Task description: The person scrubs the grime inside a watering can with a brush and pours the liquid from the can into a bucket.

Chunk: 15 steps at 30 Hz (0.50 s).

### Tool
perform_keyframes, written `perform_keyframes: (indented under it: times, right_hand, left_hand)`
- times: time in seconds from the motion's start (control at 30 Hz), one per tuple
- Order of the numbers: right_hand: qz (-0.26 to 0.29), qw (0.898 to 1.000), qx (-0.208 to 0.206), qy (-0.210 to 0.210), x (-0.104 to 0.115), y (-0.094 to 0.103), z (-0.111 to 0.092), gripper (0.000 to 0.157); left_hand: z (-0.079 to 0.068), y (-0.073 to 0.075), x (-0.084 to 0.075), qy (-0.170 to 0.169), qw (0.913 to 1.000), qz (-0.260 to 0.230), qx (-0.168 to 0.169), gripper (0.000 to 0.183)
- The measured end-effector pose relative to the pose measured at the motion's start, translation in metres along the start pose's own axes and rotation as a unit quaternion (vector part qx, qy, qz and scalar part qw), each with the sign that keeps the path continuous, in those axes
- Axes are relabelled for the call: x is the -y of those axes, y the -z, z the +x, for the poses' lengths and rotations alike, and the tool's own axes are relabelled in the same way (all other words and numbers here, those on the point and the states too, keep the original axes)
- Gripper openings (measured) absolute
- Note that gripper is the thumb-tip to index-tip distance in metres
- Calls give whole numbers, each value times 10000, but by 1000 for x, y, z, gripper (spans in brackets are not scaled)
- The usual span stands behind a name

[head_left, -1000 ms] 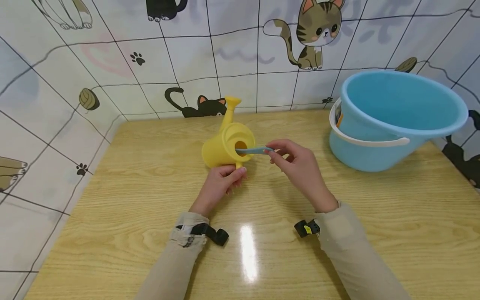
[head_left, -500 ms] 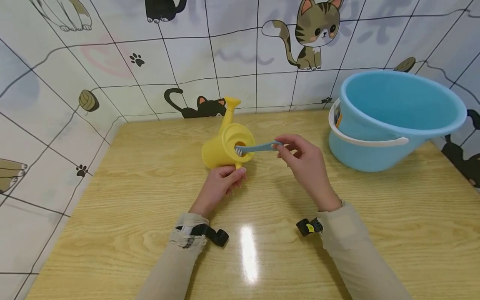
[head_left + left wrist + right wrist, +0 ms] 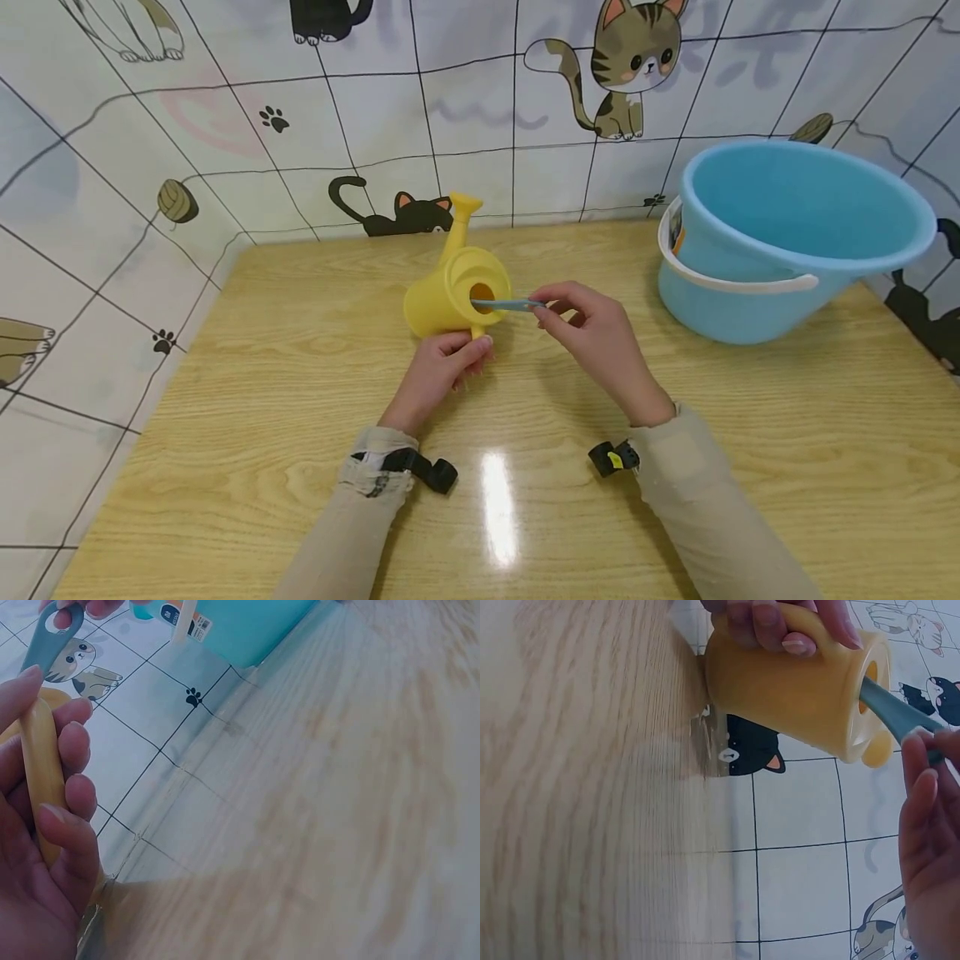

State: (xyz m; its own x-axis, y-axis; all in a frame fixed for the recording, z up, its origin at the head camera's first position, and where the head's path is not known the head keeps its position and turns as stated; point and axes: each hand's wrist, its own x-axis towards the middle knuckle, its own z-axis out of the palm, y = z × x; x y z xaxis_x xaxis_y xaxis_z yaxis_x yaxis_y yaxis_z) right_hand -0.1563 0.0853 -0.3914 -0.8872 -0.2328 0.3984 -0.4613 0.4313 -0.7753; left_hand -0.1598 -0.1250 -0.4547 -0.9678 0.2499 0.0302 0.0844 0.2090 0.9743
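Note:
A yellow watering can [image 3: 429,302] lies tipped on the table, its round opening turned right and its spout pointing to the wall. My left hand [image 3: 438,367] grips the can's handle [image 3: 43,769], fingers curled round it in the left wrist view. My right hand [image 3: 596,337] pinches the end of a blue toothbrush [image 3: 504,305], which has a hole in its handle. The toothbrush reaches through the can's opening, seen also in the right wrist view as a blue-green handle [image 3: 896,712]. Its bristle head is hidden inside the can.
A light blue bucket [image 3: 731,312] with a white handle [image 3: 735,285] stands at the back right, another wide blue basin [image 3: 810,200] set in or on it. Cat-patterned walls [image 3: 480,108] border the wood-grain table [image 3: 262,400] at the back and left.
The toothbrush was drawn partly out to the right half a second ago, showing white bristles; my right hand has since moved left, pushing its head back inside. Left hand and can stay still.

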Motion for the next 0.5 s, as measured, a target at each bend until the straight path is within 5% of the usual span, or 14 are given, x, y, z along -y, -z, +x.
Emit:
perform_keyframes:
  times: [0.2, 0.5]
  right_hand:
    - [28, 9986, 399, 353, 3, 1, 0, 13]
    - [251, 9974, 232, 632, 3, 4, 0, 7]
  left_hand:
    - [0, 0, -2, -20, 10000, -7, -7, 40]
    - [2, 0, 0, -16, 10000, -30, 7, 40]
